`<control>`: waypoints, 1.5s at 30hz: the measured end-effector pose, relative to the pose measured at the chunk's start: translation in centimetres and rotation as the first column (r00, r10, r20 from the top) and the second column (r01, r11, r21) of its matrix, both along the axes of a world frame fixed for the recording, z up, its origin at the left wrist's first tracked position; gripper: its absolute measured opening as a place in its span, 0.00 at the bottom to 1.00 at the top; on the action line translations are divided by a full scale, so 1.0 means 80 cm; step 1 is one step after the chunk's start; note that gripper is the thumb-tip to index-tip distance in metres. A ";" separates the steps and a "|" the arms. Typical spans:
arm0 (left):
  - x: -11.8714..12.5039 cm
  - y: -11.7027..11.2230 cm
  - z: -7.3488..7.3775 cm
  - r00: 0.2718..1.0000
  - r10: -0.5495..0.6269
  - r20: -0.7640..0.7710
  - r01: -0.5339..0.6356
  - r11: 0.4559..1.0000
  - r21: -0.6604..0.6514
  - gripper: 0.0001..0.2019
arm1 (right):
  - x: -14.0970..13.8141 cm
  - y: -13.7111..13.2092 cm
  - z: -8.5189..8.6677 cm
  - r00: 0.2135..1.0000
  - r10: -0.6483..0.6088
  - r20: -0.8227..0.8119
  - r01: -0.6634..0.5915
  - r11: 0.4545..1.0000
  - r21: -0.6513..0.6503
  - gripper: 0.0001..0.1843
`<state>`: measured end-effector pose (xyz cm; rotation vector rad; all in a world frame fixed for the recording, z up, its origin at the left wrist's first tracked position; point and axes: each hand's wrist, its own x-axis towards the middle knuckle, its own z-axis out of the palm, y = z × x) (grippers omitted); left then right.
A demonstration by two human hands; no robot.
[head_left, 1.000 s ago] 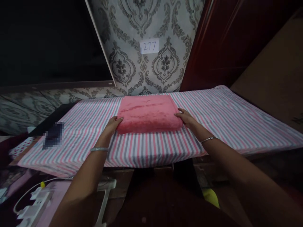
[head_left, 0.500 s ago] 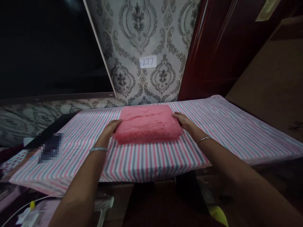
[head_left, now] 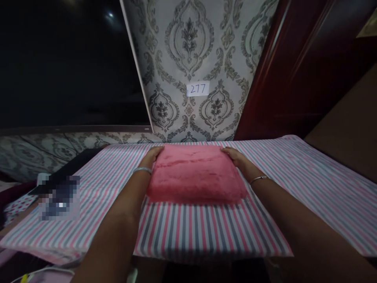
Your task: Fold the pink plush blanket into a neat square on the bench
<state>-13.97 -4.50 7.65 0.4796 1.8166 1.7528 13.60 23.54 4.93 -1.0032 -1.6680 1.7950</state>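
Note:
A folded pink plush blanket (head_left: pixel 196 173) lies as a thick, soft rectangle on the striped cloth (head_left: pixel 215 228). Creases run across its top. My left hand (head_left: pixel 153 154) is closed on its far left corner, the fingers pressed together along the edge. At the far right corner, my right hand (head_left: pixel 233 154) grips the edge in the same way, its fingers bent over the side. The undersides of both hands are hidden. A bracelet circles each wrist.
The striped cloth covers a table against a patterned wall (head_left: pixel 188 51) with a paper marked 277 (head_left: pixel 198 89). A large dark screen (head_left: pixel 73 63) stands at the left, above a blurred-out item (head_left: pixel 60 198). A dark red door (head_left: pixel 277 90) is at the right.
Both hands have moved from the middle of the blanket's sides to its far corners. The camera view has shifted, so the blanket appears lower and larger; it stays folded on the cloth.

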 end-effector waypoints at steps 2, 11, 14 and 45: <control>-0.010 0.015 -0.002 1.000 -0.003 -0.019 0.003 1.000 0.006 0.14 | -0.010 0.009 -0.002 0.998 -0.044 0.038 0.044 0.999 0.007 0.33; -0.038 0.062 -0.019 0.932 0.263 -0.251 -0.282 0.958 -0.043 0.15 | -0.031 0.027 -0.011 0.994 -0.108 -0.007 0.108 0.989 0.100 0.41; -0.037 0.060 -0.028 0.933 0.273 -0.236 -0.304 0.947 -0.106 0.13 | -0.027 0.023 -0.020 0.986 -0.135 0.096 0.134 0.991 0.013 0.41; 0.141 -0.148 -0.061 0.944 0.141 -0.299 -0.205 0.960 -0.193 0.22 | 0.150 -0.131 -0.034 0.977 -0.196 0.089 0.185 0.975 0.120 0.29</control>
